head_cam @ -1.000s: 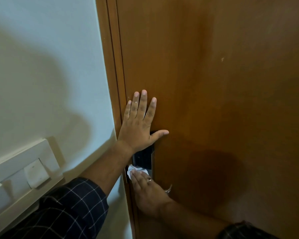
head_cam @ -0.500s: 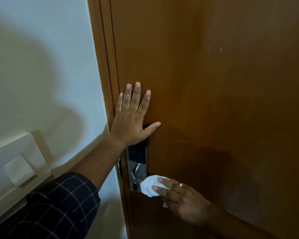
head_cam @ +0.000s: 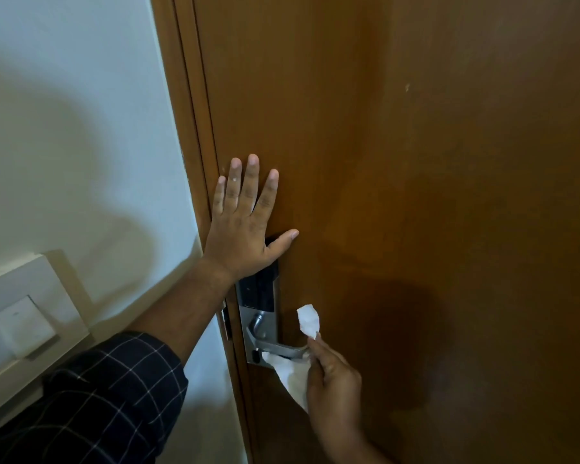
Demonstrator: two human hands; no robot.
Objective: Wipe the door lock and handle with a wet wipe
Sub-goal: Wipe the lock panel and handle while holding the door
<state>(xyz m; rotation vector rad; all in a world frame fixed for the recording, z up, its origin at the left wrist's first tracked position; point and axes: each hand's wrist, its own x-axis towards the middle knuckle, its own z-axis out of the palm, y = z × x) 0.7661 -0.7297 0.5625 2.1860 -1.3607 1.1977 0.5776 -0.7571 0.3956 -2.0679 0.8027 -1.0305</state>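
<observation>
Two hands | left hand (head_cam: 245,229) flat, fingers spread on door (head_cam: 416,162) | right hand (head_cam: 332,373) pinching wet wipe (head_cam: 293,373) at handle (head_cam: 278,348) | white wall (head_cam: 81,112) beside.

No legible text or markings anywhere.

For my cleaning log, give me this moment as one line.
left hand: flat on door | right hand: holds wet wipe | wipe: draped around handle | lock: uncovered

White crumpled wet wipe (head_cam: 295,373) pinched in my right hand (head_cam: 332,380), draped round the silver metal lever handle (head_cam: 278,348). Silver lock plate with black keypad panel (head_cam: 260,296) sits upright at the brown door's edge, my left hand (head_cam: 245,229) overlapping its top.
</observation>
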